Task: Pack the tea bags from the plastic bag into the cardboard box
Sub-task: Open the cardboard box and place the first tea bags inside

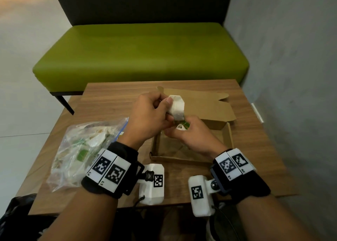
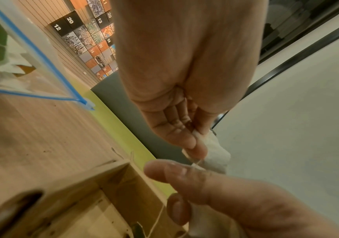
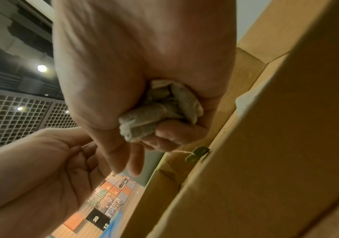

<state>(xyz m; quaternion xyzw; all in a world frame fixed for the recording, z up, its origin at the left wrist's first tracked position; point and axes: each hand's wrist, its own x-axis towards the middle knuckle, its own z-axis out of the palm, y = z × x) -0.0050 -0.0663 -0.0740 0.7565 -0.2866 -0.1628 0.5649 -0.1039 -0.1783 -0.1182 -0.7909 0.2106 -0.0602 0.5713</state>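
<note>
Over the open cardboard box [image 1: 228, 140] my left hand [image 1: 166, 103] pinches a white tea bag [image 1: 176, 107] between thumb and fingers. Just below it my right hand [image 1: 179, 129] grips a small bunch of tea bags [image 3: 158, 112], fingers curled round them. A green paper tag [image 3: 197, 154] dangles from them on a string beside the box wall [image 3: 266, 161]. In the left wrist view the pinched tea bag [image 2: 213, 149] sticks out past my fingertips [image 2: 197, 148], and a thin string [image 2: 158, 217] hangs toward the box [image 2: 72, 190]. The clear plastic bag [image 1: 78, 149] of tea bags lies at left on the table.
The box's lid flap [image 1: 204, 103] lies open flat behind the box on the wooden table [image 1: 255, 149]. The plastic bag's blue zip edge [image 2: 42, 56] is open toward the box. A green bench [image 1: 140, 54] stands beyond the table, a grey wall at right.
</note>
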